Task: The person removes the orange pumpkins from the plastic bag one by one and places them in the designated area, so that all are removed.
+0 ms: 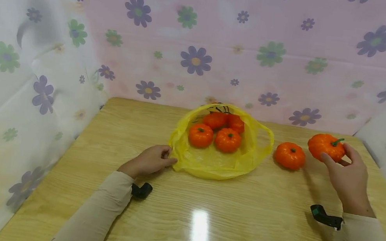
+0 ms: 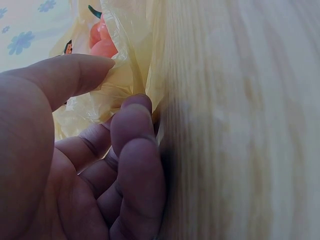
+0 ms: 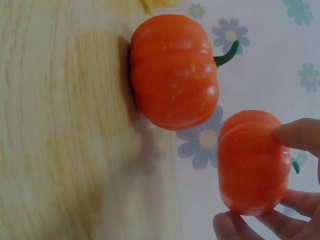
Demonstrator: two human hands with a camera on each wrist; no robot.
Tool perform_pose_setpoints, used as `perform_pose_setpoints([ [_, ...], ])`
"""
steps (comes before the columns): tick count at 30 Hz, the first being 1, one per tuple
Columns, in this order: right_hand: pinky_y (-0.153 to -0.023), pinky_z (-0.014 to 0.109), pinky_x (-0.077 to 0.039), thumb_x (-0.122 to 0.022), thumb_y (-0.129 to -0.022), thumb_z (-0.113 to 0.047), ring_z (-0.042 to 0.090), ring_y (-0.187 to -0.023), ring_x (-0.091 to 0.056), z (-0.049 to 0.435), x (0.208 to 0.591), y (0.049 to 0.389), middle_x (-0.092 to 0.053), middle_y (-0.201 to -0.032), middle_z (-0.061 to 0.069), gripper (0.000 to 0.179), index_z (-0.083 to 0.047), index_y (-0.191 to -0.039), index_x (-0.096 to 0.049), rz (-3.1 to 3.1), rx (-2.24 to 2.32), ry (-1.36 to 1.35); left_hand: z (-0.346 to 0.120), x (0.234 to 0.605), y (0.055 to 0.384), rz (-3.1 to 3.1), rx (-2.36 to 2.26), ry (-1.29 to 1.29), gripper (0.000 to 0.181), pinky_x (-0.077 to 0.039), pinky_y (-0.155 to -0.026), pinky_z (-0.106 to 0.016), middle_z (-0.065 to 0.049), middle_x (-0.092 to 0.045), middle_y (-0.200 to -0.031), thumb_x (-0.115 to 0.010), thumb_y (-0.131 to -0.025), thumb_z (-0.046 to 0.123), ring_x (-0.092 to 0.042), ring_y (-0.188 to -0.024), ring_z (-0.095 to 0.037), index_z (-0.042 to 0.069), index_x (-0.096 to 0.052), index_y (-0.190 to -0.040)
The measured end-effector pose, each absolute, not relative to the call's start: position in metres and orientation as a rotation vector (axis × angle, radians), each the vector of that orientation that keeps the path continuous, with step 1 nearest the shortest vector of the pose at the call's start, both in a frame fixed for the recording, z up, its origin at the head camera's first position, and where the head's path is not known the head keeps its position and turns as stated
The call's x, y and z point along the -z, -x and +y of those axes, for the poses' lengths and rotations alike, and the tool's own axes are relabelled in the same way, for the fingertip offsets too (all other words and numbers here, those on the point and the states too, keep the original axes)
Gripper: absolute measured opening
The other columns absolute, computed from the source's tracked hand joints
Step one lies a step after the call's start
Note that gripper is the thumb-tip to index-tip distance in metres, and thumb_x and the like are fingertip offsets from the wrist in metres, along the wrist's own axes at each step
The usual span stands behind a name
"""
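Note:
A yellow plastic bag (image 1: 219, 170) lies with its mouth facing me, and several small orange pumpkins (image 1: 228, 140) with green stems sit inside. At the bag's left edge my left hand (image 1: 151, 159) holds the thin plastic between thumb and curled fingers; the left wrist view shows the bunched film (image 2: 132, 70) there. On the right, my right hand (image 1: 349, 180) grips a pumpkin (image 1: 324, 147) by its sides, raised off the table with its stem up. Another pumpkin (image 1: 289, 156) rests on the table between the bag and that hand; the right wrist view shows both pumpkins.
The wood-grain table (image 1: 169, 212) runs back to a flower-patterned cloth (image 1: 227, 61), which also hangs along the left and right sides. A loop handle (image 1: 269, 138) of the bag sticks out toward the loose pumpkin. Each wrist wears a black camera mount (image 1: 141, 190).

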State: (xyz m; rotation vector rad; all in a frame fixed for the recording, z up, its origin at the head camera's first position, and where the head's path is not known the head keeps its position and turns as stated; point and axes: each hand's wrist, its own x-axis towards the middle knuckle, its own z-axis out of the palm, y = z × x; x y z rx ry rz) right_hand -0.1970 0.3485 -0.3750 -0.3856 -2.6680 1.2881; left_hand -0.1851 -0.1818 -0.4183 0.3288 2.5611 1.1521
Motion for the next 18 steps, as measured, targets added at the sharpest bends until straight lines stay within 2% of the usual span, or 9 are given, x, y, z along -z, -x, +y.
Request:
perform_pose_setpoints([
  [3,-0.062,0.004,-0.042,-0.056,-0.098,-0.05,0.025,-0.117,-0.047,0.355,0.377,0.196,-0.009,-0.168,0.013,0.086,-0.015,-0.161,-0.01,-2.713,-1.267,0.4,-0.181,0.419,0.186,2.543,-1.165,-0.327,0.035,-0.037,-0.052,-0.027,0.002,-0.047,-0.066,-0.063,-0.098,0.039,-0.045,-0.052,-0.013,0.013,-0.049,-0.08],
  [7,-0.059,0.005,-0.042,-0.054,-0.098,-0.052,0.043,-0.124,-0.039,0.363,0.383,0.196,-0.006,-0.167,0.018,0.089,-0.009,-0.161,-0.008,-2.772,-1.251,0.417,-0.179,0.417,0.186,2.527,-1.17,-0.327,0.033,-0.037,-0.052,-0.026,0.002,-0.047,-0.068,-0.063,-0.099,0.038,-0.045,-0.053,-0.013,0.013,-0.05,-0.081],
  [14,-0.057,0.007,-0.038,-0.051,-0.099,-0.052,0.053,-0.127,-0.036,0.368,0.385,0.197,-0.004,-0.165,0.027,0.09,-0.003,-0.159,-0.005,-2.855,-1.207,0.4,-0.179,0.416,0.185,2.53,-1.165,-0.3,0.032,-0.037,-0.053,-0.026,0.002,-0.048,-0.068,-0.064,-0.098,0.038,-0.045,-0.052,-0.013,0.013,-0.051,-0.082],
  [16,-0.071,0.016,-0.05,-0.05,-0.1,-0.052,0.054,-0.13,-0.035,0.367,0.385,0.2,-0.003,-0.165,0.026,0.09,-0.002,-0.159,-0.004,-2.875,-1.203,0.397,-0.181,0.417,0.185,2.539,-1.16,-0.301,0.032,-0.037,-0.053,-0.026,0.002,-0.048,-0.068,-0.063,-0.098,0.038,-0.045,-0.053,-0.012,0.014,-0.051,-0.082],
  [18,-0.091,0.033,-0.054,-0.049,-0.1,-0.052,0.056,-0.133,-0.033,0.365,0.386,0.203,-0.004,-0.165,0.027,0.089,-0.002,-0.159,-0.004,-2.892,-1.198,0.378,-0.183,0.418,0.184,2.541,-1.167,-0.294,0.033,-0.037,-0.053,-0.026,0.002,-0.047,-0.067,-0.063,-0.099,0.038,-0.044,-0.053,-0.013,0.013,-0.05,-0.081],
])
